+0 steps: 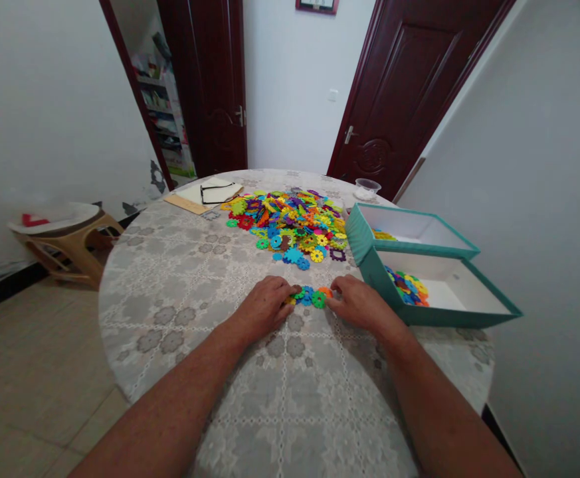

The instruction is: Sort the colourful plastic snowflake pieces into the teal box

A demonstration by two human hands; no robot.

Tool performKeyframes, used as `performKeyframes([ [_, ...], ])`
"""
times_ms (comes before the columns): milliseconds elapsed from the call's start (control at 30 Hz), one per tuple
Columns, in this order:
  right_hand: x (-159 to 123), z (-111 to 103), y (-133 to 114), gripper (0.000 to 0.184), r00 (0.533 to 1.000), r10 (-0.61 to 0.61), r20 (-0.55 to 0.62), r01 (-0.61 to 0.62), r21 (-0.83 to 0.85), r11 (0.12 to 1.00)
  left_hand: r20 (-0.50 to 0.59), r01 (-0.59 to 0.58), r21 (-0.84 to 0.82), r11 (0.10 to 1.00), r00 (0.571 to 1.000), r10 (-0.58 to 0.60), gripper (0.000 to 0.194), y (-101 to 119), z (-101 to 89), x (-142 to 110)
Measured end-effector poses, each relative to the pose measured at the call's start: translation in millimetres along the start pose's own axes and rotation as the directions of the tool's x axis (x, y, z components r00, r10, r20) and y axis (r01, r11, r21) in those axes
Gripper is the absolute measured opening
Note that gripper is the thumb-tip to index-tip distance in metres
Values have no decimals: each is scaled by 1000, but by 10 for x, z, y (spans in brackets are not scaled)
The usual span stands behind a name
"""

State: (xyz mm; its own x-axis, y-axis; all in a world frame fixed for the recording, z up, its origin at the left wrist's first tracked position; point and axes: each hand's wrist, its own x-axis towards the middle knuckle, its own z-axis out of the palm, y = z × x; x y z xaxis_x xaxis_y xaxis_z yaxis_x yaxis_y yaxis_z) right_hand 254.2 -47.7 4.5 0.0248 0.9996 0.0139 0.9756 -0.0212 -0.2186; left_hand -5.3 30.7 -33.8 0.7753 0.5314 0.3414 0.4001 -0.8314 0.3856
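A short row of joined plastic gear pieces [307,296] in yellow, brown, blue, green and orange lies low over the table between my hands. Thumb and fingers of my left hand [268,302] close on its left end, by the brown and yellow pieces. At the other end, my right hand [354,302] pinches the orange gear piece [325,291], beside a green one. My fingers cover parts of both ends. Just beyond the row spreads a large heap of loose, many-coloured gear pieces [290,222].
To the right stands an open teal box [469,320] with gear pieces inside. Glasses [217,194] rest on papers [190,198] at the far left of the round table [170,279]. A clear plastic bowl [368,187] sits at the far right edge. A stool [65,242] stands left.
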Motion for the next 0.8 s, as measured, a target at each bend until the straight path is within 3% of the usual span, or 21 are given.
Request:
performKeyframes([
  [67, -1, 9, -19, 21, 998, 22, 51, -23, 8, 1000, 0, 8, 4, 1000, 1000, -8, 36, 5, -7, 1],
  [367, 101, 116, 24, 22, 999, -14, 31, 10, 130, 991, 61, -38, 21, 999, 997, 37, 50, 191, -80, -23],
  [600, 119, 136, 4, 32, 999, -26, 25, 21, 192, 981, 89, -23, 111, 994, 996, 13, 48, 266, -10, -26],
  [800, 122, 158, -39, 29, 999, -38, 19, 34, 195, 980, 88, -26, 146, 989, 996, 13, 45, 284, -3, -18],
])
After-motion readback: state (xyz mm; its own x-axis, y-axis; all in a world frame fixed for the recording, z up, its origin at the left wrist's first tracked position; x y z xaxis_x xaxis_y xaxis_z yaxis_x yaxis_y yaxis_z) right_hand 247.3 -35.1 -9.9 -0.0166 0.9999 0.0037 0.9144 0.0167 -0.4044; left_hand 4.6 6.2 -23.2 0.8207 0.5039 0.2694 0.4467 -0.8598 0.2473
